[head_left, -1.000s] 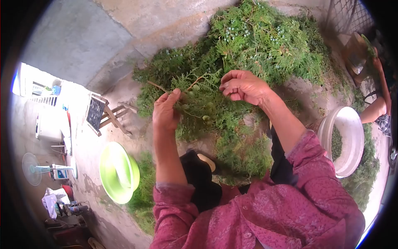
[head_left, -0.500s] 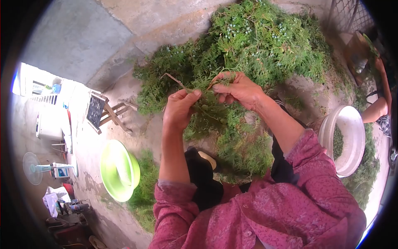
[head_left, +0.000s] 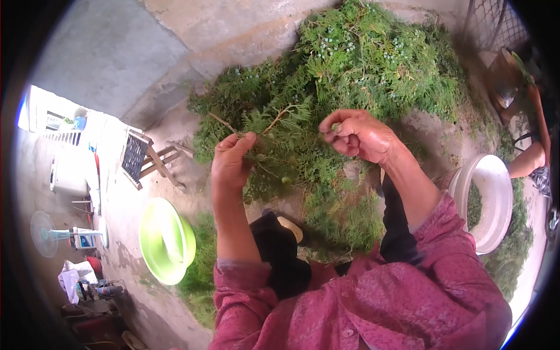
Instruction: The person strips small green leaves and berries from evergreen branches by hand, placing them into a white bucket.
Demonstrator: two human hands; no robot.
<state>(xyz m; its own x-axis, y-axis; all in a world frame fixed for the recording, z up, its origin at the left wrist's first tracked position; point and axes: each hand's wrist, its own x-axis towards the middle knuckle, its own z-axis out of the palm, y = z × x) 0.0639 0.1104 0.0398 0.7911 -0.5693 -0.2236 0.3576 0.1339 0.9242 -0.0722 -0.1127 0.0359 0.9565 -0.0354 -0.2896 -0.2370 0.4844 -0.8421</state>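
Observation:
My left hand (head_left: 232,160) is closed in a pinch on a leafy evergreen sprig (head_left: 280,119) with thin brown stems, held above the cuttings on the floor. To its right and apart from it, my right hand (head_left: 359,135) has its fingers curled in, with a small green cone (head_left: 335,126) between thumb and forefinger. Beyond both hands rises a large heap of evergreen branches (head_left: 379,64) dotted with pale blue-green cones. Loose green cuttings (head_left: 344,219) lie between my legs. At my right stands a white bucket (head_left: 500,204) holding small green pieces.
A lime-green basin (head_left: 153,245) sits on the floor at left, with more cuttings (head_left: 198,286) beside it. Farther left are a folding stool (head_left: 137,154) and a fan (head_left: 45,234). At the right edge shows another person's arm (head_left: 527,161).
My hands have moved apart. The right one has come away from the sprig, rightward, with a small green cone; the left has shifted left, still gripping the sprig.

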